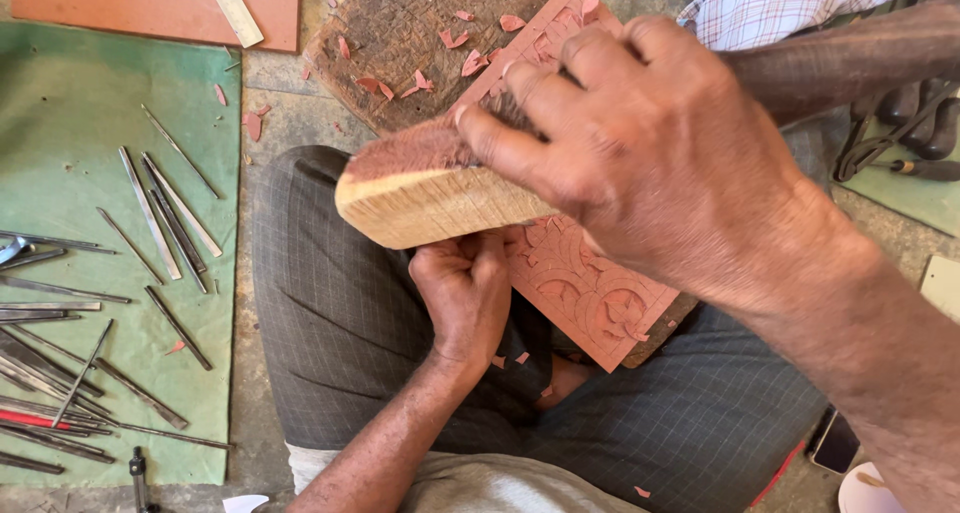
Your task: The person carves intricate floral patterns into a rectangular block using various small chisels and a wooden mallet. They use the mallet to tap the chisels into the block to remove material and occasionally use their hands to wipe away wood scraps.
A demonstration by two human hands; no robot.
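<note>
- A person sits cross-legged on the floor, seen from above, carving a reddish carved wooden panel (580, 273) that rests on their lap and leans against a dark wooden work block (400, 33).
- The right hand (650, 143) has its grip wrapped tight around a thick wooden mallet (430, 188), whose pale end grain faces the camera. The mallet looks heavy and stiff, best held where the hand has it, along the dark rounded handle (850, 58).
- The left hand (465, 293) is closed in a fist just below the mallet head, against the panel. It seems clamped on a thin tool, but the tool itself is hidden, so I cannot tell for certain.
- The panel looks rigid but its raised floral pattern seems fragile at the edges; it would be safer held by its plain sides.
- Counted: one mallet, one panel, one work block, two hands.
- Thin red wood chips (470, 63) lie scattered over the block and panel, roughly fifteen to twenty.
- On a green mat (70, 123) to the left lie many slim metal chisels (160, 218), more than twenty, some overlapping, so no exact count.
- A pale ruler-like strip (232, 8) lies on an orange board (150, 3) at the top left.
</note>
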